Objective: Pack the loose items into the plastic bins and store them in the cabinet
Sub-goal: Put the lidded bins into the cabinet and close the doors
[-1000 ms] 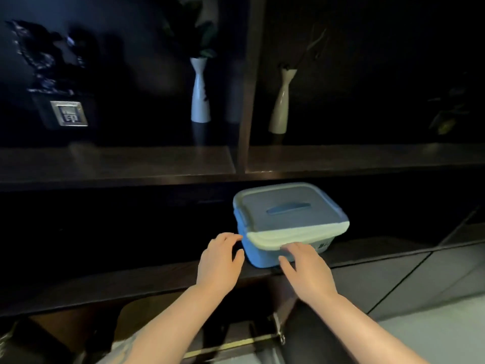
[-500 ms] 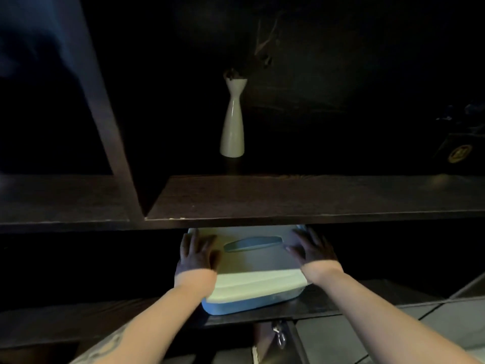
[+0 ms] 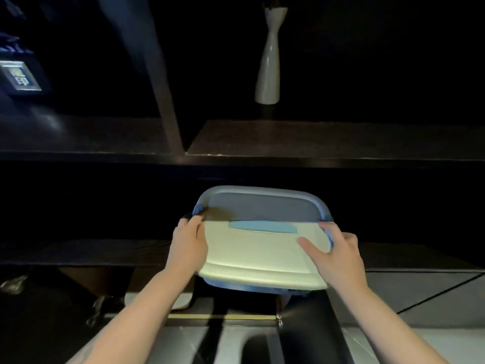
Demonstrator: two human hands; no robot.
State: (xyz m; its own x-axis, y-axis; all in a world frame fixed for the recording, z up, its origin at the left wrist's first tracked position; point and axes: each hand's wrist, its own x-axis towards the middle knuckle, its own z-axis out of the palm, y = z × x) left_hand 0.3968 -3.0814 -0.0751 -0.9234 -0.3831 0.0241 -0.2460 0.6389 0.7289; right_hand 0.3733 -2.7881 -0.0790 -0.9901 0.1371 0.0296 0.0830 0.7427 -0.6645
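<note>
From the head view, we hold the lidded plastic bin [image 3: 258, 240] by its two short sides, half in and half out of the lower cabinet shelf [image 3: 86, 252]; our left hand [image 3: 187, 245] wraps its curled fingers round the left edge near the blue latch, and our right hand [image 3: 334, 254] clasps the right edge with the thumb lying across the pale lid; the two-sided grip, we judge, keeps the bin level so that it slides straight under the upper shelf [image 3: 328, 137] without catching; the bin's far half sits in shadow inside the opening, while its near edge overhangs the shelf front toward us; above, a white vase [image 3: 268, 64] stands on the upper shelf, well apart from the bin, and a small framed plaque [image 3: 20, 76] sits far left; whether the bin's base touches the shelf we cannot tell.
</note>
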